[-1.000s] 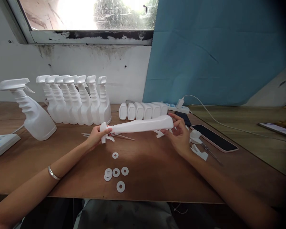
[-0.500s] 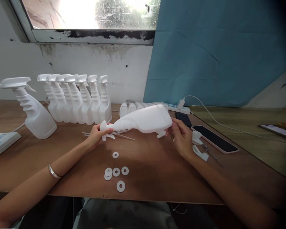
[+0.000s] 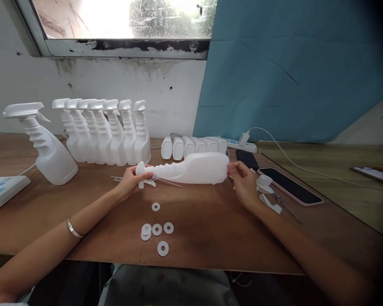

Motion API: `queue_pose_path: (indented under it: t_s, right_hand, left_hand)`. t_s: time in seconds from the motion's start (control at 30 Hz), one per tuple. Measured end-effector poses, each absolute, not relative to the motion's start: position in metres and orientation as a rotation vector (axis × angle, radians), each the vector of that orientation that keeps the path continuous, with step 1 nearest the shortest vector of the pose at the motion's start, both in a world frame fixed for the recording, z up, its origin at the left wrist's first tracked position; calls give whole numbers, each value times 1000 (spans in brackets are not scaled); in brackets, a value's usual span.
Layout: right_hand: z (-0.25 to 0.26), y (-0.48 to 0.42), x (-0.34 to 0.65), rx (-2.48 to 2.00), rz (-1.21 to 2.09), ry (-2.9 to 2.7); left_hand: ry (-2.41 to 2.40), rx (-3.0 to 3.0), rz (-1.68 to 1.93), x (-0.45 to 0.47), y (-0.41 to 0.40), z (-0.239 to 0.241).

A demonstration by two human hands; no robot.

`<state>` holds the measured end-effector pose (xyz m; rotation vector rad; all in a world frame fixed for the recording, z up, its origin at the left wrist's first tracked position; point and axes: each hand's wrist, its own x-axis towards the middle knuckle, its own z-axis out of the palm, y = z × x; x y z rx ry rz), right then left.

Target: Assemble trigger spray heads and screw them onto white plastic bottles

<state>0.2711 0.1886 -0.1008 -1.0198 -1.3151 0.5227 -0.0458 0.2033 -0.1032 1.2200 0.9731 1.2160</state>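
A white plastic spray bottle body (image 3: 207, 168) lies nearly level in the air between my hands. My left hand (image 3: 132, 180) is closed round its neck end, where ragged flaps of white plastic (image 3: 141, 168) stick out. At the base, my right hand (image 3: 244, 180) has its fingertips pinched against the bottle's edge; what exactly lies between them is partly hidden. Below the bottle, several white ring washers (image 3: 163, 248) lie on the brown table (image 3: 210, 238), two of them overlapping. Thin pale tubes (image 3: 169, 182) lie behind my left hand.
Finished-looking spray bottles (image 3: 142, 136) stand in a row at the back left, with one more bottle (image 3: 52, 148) nearer. Several bottles (image 3: 178, 148) lie behind the held one. White scraps (image 3: 264, 182), a slim metal tool (image 3: 287, 206) and a phone (image 3: 290, 186) lie right. Power strip (image 3: 6, 191) at left.
The bottle's base end has come down and the bottle has turned, so it is now nearly level. The flap that hung from its base by my right hand no longer shows.
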Motion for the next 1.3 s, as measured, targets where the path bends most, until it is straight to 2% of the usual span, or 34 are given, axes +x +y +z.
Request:
queue_pose_path:
  t_s: [0.23,0.43,0.7,0.8,1.1,1.3]
  right_hand:
    - [-105,192,272,-868,653,-1423]
    - [-102,192,271,-948,443,-1394]
    - [-99,183,263,-832,399,-1547]
    - [-100,181,267,-901,291,-1585]
    - [-95,180,275,-1093,76,-1596]
    - [-103,180,271,-1189,375,-1508]
  left_hand:
    - [971,1130,1236,-49,207,-104]
    - [950,1119,1213,-48,206,-105]
    - [1009,1200,1180,-47,204,-101]
    - [1001,1225,1167,-48,205,-103]
    - [1083,1616,1058,-43,191,-98]
    - [1002,1796,1293,-36,180,-93]
